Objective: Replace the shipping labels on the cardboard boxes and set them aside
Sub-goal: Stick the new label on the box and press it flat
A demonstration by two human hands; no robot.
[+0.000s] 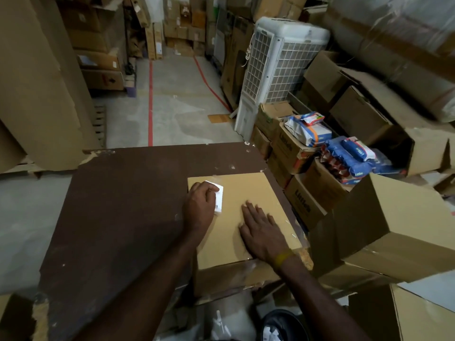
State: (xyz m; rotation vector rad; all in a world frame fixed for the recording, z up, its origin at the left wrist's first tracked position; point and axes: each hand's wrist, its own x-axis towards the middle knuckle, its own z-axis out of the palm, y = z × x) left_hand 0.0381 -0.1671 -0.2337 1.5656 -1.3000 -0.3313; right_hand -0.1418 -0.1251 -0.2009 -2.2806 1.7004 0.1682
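A flat cardboard box (261, 193) lies on the right side of the dark brown table (118, 205). A white shipping label (219, 199) sits at the box's top-left corner, partly peeled up at its far edge. My left hand (199, 206) covers the label's left part, fingers curled, pinching its upper edge. My right hand (261, 230) lies flat on the box's middle with straight fingers, pressing it down. A yellow band is on the right wrist.
Stacked cartons with blue packets (349, 153) stand right of the table, beside a large open box (398, 227). A white air cooler (275, 70) stands behind them. Tall cardboard sheets (37, 82) lean at the left. A dark bin (283, 326) with paper scraps sits below.
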